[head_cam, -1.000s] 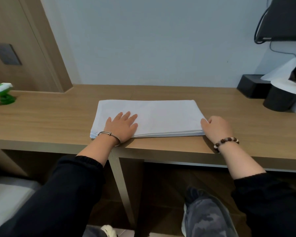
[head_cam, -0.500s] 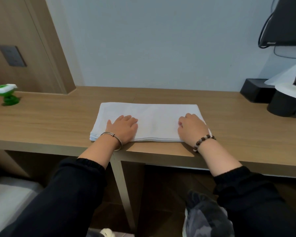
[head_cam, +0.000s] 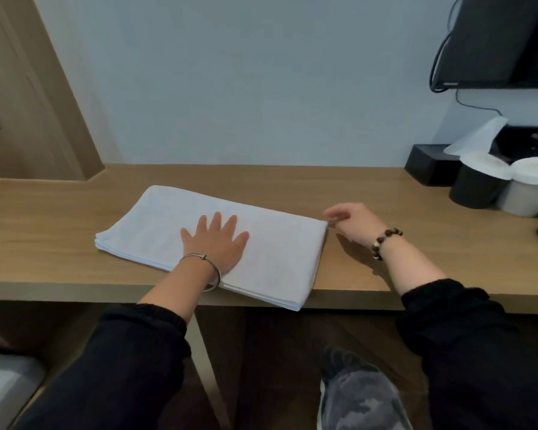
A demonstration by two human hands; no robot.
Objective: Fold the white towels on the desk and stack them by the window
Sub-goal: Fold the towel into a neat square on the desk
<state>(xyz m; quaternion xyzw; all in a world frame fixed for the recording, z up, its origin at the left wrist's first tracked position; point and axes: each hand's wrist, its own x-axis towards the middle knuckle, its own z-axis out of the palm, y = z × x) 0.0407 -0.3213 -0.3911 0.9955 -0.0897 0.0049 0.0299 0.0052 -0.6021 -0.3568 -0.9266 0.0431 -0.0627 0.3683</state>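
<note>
The left hand (head_cam: 215, 240) lies flat, fingers spread, on the folded towel (head_cam: 271, 243). The right hand (head_cam: 353, 223) hovers relaxed at its far right corner, holding nothing.

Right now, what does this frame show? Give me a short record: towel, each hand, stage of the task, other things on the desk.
towel: white, folded into a flat layered rectangle, lying skewed on the desk, near corner at the front edge
left hand: flat on the towel, fingers spread
right hand: at the towel's far right corner, fingertips by the corner; blurred, hold unclear
stage: folded, not yet stacked; no window in view
other: black cup and black box at far right
</note>
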